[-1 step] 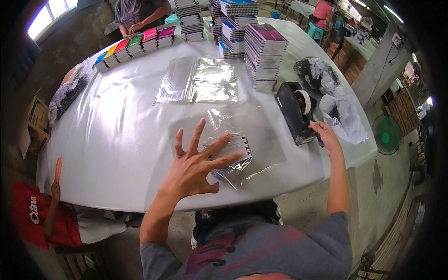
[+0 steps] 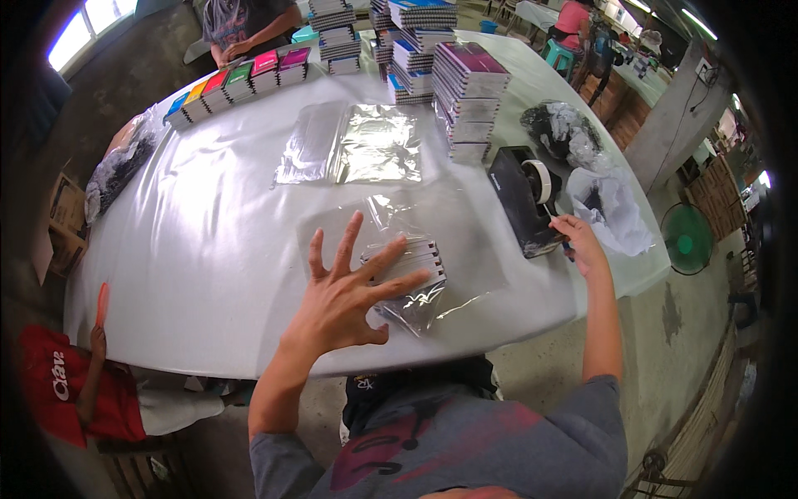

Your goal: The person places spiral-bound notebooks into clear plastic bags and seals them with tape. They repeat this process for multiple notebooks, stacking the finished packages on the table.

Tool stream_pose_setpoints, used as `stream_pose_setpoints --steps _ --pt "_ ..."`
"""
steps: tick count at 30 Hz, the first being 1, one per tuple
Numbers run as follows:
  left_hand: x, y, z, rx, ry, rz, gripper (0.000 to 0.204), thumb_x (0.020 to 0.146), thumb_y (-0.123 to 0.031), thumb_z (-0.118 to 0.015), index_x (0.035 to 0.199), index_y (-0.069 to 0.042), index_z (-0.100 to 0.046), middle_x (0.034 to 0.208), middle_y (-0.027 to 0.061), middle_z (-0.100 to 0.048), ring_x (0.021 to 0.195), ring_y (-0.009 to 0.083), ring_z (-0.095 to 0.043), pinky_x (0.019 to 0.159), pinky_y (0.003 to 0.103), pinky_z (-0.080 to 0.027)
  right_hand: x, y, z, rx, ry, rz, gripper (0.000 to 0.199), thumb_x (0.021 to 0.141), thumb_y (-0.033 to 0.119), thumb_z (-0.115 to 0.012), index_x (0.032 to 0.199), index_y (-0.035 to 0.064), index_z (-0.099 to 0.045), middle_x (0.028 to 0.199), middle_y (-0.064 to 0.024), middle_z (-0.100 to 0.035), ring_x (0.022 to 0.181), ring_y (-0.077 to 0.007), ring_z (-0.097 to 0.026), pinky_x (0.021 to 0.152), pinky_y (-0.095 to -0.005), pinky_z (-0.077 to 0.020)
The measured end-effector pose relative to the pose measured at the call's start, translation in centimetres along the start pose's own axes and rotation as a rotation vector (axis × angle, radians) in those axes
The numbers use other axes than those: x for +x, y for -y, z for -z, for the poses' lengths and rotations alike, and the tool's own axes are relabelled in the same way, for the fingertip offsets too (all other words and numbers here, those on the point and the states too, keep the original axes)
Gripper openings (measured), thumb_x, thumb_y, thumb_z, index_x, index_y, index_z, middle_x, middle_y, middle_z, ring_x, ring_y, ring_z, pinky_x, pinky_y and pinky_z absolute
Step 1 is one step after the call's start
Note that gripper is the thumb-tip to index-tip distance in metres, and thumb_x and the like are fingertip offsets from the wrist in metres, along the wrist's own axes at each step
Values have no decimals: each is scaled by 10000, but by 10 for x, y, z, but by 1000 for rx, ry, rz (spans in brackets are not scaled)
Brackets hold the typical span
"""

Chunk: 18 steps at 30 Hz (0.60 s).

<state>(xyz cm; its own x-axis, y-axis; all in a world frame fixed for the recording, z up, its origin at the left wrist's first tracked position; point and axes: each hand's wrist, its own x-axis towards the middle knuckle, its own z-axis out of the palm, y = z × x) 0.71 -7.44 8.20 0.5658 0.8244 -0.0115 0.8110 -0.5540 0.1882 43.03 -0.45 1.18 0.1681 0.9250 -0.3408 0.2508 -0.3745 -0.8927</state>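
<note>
The left hand [image 2: 339, 299] is spread palm down, its fingers splayed, with two fingertips resting on a white-paged bundle with a bound edge [image 2: 414, 261] in clear plastic film [image 2: 416, 318]. The bundle lies on the pale-covered table [image 2: 191, 274], just before the person. No lettering can be made out on its visible part.

The right hand [image 2: 584, 243] pinches thumb to index finger on the pale end of the tape [image 2: 554, 216] at the near end of a black tape dispenser [image 2: 515, 200]. The dispenser's side bears small pale lettering, too slight to read. A dark object under the right fingers is unclear.

Just beyond the bundle lie flat clear plastic sleeves [image 2: 381, 145]. To the dispenser's right sits a crumpled white bag [image 2: 619, 218]. Farther off stand a purple-topped notebook stack [image 2: 465, 100], with blue-topped notebooks [image 2: 420, 15] behind it, then a row of bright-coloured notebooks [image 2: 241, 79]; pale printing marks several covers, too small to make out. At far left, a cardboard box [image 2: 66, 209] carries dark print, and a co-worker's red shirt [image 2: 41, 395] shows large white lettering.
</note>
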Motion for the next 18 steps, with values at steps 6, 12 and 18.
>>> stream_pose_setpoints --steps 6,12,18 --pt "-2 1 -2 36 -6 -5 1000 458 -341 -822 1318 -542 -353 1495 -91 -251 1413 331 17 1060 618 83 -16 -19 -12 623 16 108 163 860 263 -646 941 124 -627 950 41 -582 980 -108 -482 715 -404 -449" --pt "-1 0 -5 24 11 1 1020 451 -314 -826 1326 -533 -350 1501 -89 -234 1412 335 3 1058 630 58 -23 -49 -11 332 -137 229 151 870 212 -632 846 63 -642 1218 -29 -493 1107 -165 -466 776 -482 -477" --pt "-5 -1 -4 29 -14 -14 1024 460 -285 -810 1334 -531 -335 1496 -77 -245 1413 333 -1 1054 644 61 -54 5 -34 -131 -454 447 128 859 143 -626 894 40 -692 856 -44 -623 682 -82 -515 527 -266 -418"
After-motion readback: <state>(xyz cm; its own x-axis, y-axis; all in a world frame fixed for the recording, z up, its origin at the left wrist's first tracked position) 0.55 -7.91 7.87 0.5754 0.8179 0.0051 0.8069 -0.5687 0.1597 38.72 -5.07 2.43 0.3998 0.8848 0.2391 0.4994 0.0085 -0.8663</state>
